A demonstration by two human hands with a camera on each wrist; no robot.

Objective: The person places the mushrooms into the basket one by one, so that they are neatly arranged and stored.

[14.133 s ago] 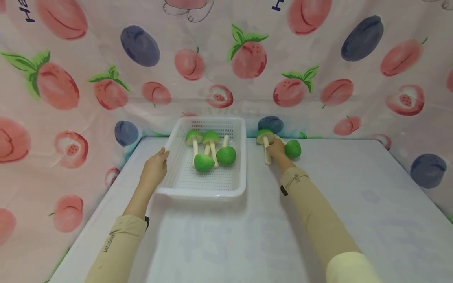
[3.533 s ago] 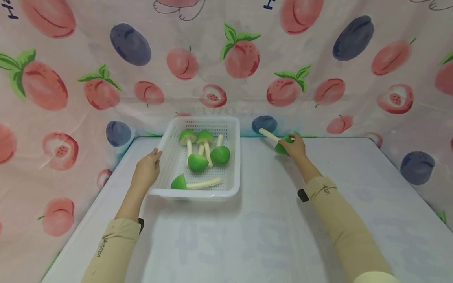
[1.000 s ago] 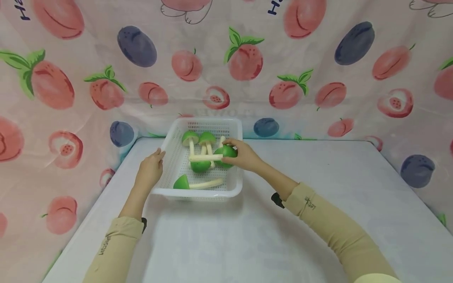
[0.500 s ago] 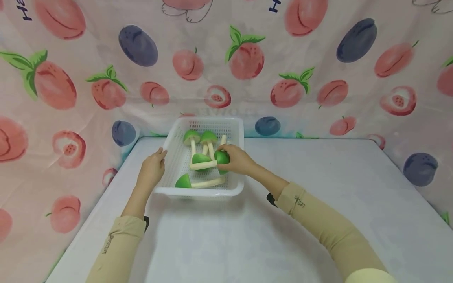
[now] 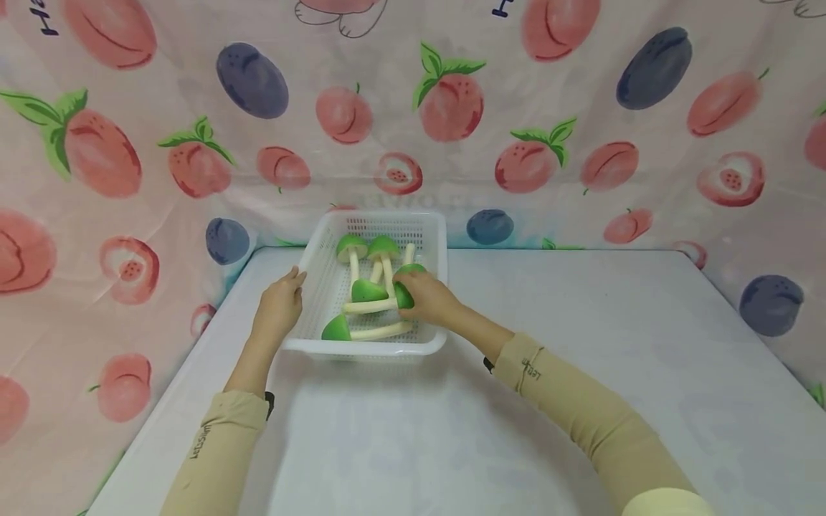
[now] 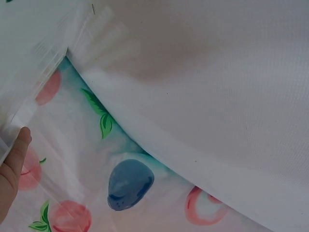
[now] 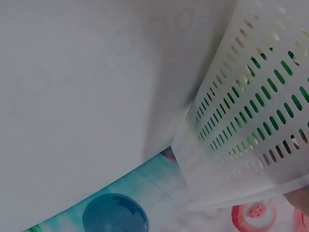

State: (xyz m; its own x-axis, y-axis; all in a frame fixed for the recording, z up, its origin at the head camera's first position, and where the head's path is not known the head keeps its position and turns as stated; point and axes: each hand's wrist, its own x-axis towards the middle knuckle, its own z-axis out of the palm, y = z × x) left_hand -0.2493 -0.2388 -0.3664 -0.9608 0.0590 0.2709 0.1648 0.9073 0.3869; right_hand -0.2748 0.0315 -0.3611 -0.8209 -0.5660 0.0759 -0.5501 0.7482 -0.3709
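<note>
A white plastic basket point(image 5: 368, 347) with slotted walls holds several green-capped mushrooms. My right hand point(image 5: 431, 295) is inside its right part, gripping one green-capped mushroom point(image 5: 369, 307) by the cap; its pale stem points left, low over the other mushrooms. In front of it, another mushroom point(image 5: 381, 332) lies along the basket's front wall. Two mushrooms at the back have their caps toward the far wall. My left hand point(image 5: 279, 309) holds the basket's left rim, and one finger point(image 6: 18, 154) lies along it in the left wrist view. Green caps show through the slotted wall point(image 7: 260, 101) in the right wrist view.
The basket stands toward the back of a white-covered table point(image 5: 581, 344). Behind the table and along its left side hangs a pink cloth point(image 5: 387, 107) printed with peaches and plums.
Earlier, two mushrooms lay right of the basket. My right hand has carried the last one left into the basket and lowered it among the others. The left hand has stayed at the rim.
</note>
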